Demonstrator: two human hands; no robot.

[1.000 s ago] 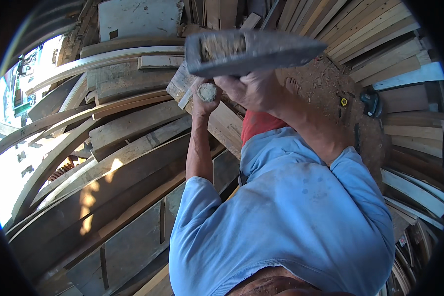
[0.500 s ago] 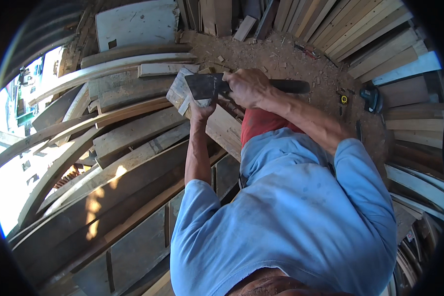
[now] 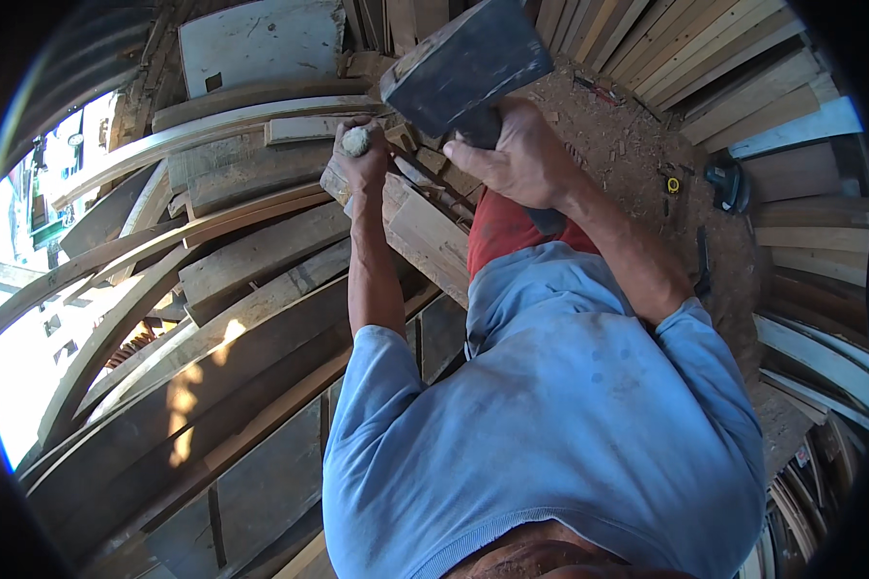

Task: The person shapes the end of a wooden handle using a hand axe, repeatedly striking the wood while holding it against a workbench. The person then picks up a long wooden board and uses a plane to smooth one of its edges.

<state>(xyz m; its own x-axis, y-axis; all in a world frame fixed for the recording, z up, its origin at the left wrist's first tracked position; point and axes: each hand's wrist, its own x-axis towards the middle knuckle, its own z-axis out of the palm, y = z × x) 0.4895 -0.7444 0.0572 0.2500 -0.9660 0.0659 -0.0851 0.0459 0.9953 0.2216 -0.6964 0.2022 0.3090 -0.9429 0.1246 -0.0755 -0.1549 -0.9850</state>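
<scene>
My right hand (image 3: 529, 159) grips the handle of a mallet (image 3: 468, 72) with a big, dark, blocky head, raised high in front of me. My left hand (image 3: 363, 166) is closed round an upright chisel (image 3: 356, 142); only the pale, round butt of its handle shows above the fist, and the blade is hidden. Below that fist lies a light wooden board (image 3: 430, 236), slanting from beside my legs toward the stacked timber. The mallet head is apart from the chisel, up and to its right.
Stacked planks (image 3: 261, 256) fill the left side. More boards (image 3: 705, 48) line the far right. On the chip-strewn floor (image 3: 637, 183) are a yellow tape measure (image 3: 673, 184) and a teal power tool (image 3: 727, 186). A white panel (image 3: 261, 48) leans at the back.
The mallet has risen from over my left hand, swinging up and to the right with its head tilted. My left hand has shifted slightly left and the chisel butt is now uncovered.
</scene>
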